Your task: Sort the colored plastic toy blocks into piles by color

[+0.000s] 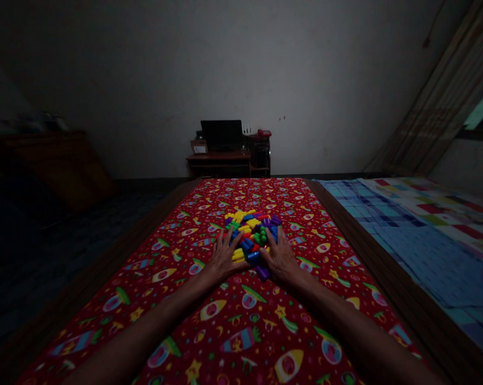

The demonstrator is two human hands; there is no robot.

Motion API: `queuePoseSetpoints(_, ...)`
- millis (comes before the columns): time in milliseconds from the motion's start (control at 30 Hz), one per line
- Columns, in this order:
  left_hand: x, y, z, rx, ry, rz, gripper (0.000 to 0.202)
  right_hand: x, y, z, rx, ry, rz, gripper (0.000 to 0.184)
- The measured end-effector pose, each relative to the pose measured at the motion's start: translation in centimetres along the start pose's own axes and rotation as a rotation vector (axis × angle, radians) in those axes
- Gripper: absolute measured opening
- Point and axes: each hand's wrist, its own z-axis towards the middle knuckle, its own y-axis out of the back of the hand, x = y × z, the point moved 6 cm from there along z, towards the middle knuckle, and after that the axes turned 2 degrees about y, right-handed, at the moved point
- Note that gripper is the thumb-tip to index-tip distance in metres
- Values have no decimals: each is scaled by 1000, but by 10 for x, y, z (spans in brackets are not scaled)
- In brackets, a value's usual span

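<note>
A heap of small plastic toy pieces in yellow, blue, green, red and purple lies on a red cloth printed with rockets and stars. On the heap's left side rests my left hand, fingers spread and touching the pieces. My right hand lies against the right side, its fingers also apart and over some blue pieces. Between the two hands are green pieces and a blue piece. A purple piece sits at the near edge, beside my right thumb. Pieces beneath my palms are hidden.
Beyond the cloth's far end, a small desk with a dark monitor stands by the wall. Folded bedding lies to the right. A wooden cabinet is at the left, in dim light. A curtain hangs at the right.
</note>
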Motion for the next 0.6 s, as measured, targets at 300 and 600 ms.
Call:
queuePoseSetpoints(300,17,24,16,-159,57,-216,56,-18,26,19,-112,-75,180,53)
queuePoseSetpoints(600,71,23,29,-299,303,-302,44,1,36,127,175,83,311,32)
